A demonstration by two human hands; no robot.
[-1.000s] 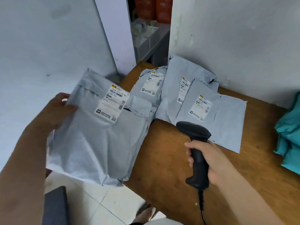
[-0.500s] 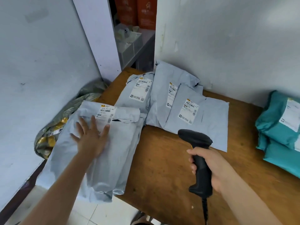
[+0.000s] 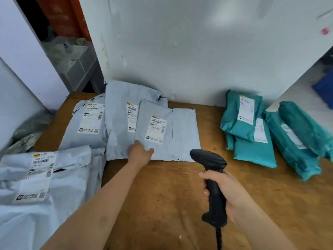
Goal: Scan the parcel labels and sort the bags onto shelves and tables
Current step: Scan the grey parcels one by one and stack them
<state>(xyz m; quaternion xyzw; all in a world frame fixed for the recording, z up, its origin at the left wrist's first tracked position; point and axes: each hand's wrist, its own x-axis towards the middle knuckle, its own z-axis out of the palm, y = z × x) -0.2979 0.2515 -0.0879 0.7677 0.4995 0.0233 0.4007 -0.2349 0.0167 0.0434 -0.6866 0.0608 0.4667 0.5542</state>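
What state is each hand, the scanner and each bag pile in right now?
Left hand, on front grey bag's near edge, grip unclear.
Right hand, grips scanner.
Scanner, held upright, head toward front grey bag.
Near grey bag, flat, label up.
Teal bags, piled, some labels up.

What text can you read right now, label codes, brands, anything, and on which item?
Nothing reads clearly.
Middle grey bag's label: barcodes and print, too blurred.
Near-left grey bag's label: too blurred.
Teal bags' labels: too blurred.
Barcode scanner: no text visible.
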